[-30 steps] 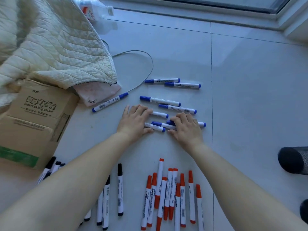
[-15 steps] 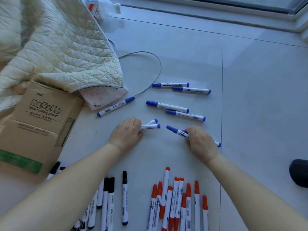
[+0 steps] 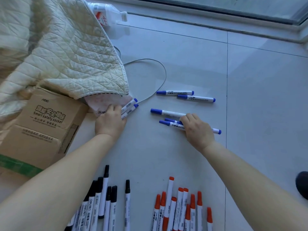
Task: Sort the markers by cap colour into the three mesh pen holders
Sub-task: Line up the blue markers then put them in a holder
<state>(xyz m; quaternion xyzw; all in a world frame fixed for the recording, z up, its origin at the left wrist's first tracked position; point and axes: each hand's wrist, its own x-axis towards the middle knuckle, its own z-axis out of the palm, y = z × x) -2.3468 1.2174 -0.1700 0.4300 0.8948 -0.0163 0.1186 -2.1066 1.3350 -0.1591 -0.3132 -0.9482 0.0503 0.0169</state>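
Seven blue-capped white markers, all beyond the red row on the pale tiled floor (image 3: 250,80): two in the left hand (image 3: 110,121), fingers curled round them (image 3: 129,108) beside the brown cardboard box (image 3: 41,127); two under the right hand (image 3: 197,129), clamped on them (image 3: 173,125), fingertips touching a third (image 3: 166,112); two more lying loose farther off (image 3: 175,92). Red-capped markers (image 3: 181,205), about ten (overlapping). Black-capped ones (image 3: 103,199) left of the red, about seven.
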